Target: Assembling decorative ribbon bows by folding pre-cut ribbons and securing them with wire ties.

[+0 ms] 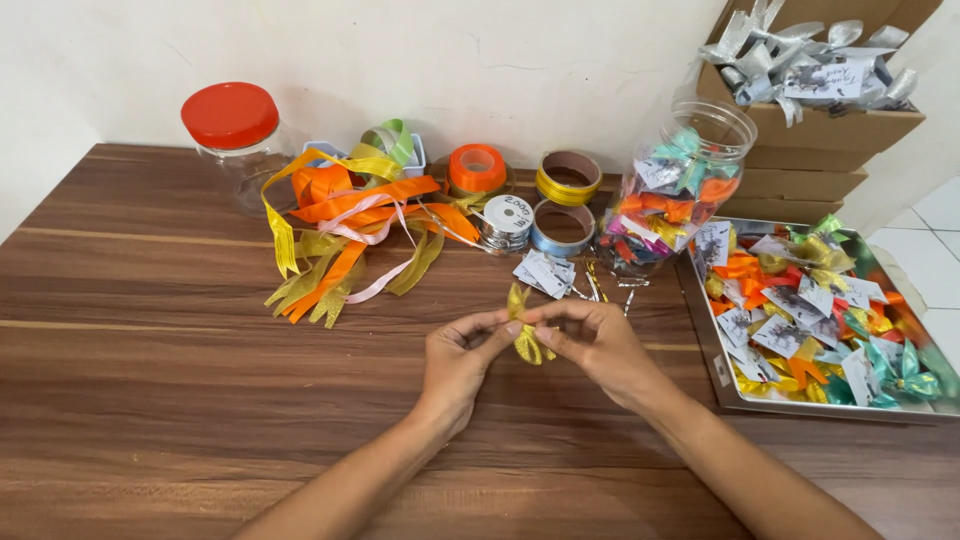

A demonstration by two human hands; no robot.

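Hands number two, with one gold ribbon bow [524, 330] pinched between them at centre frame: left hand [458, 362] and right hand [598, 340] both clamp it with fingertips together. Glittery and yellow-gold, it has one loop sticking up and another hanging below.

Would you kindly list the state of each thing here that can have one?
Left hand: pinching the gold ribbon bow.
Right hand: pinching the same bow.
Gold ribbon bow: held above the table, partly formed.
Red-lidded jar: upright, closed.
Clear jar: tilted, open, full of bows.
Metal tray: filled with tagged bows.
Cardboard box: open, holding silver bows.
Ribbon strips: loose, tangled.
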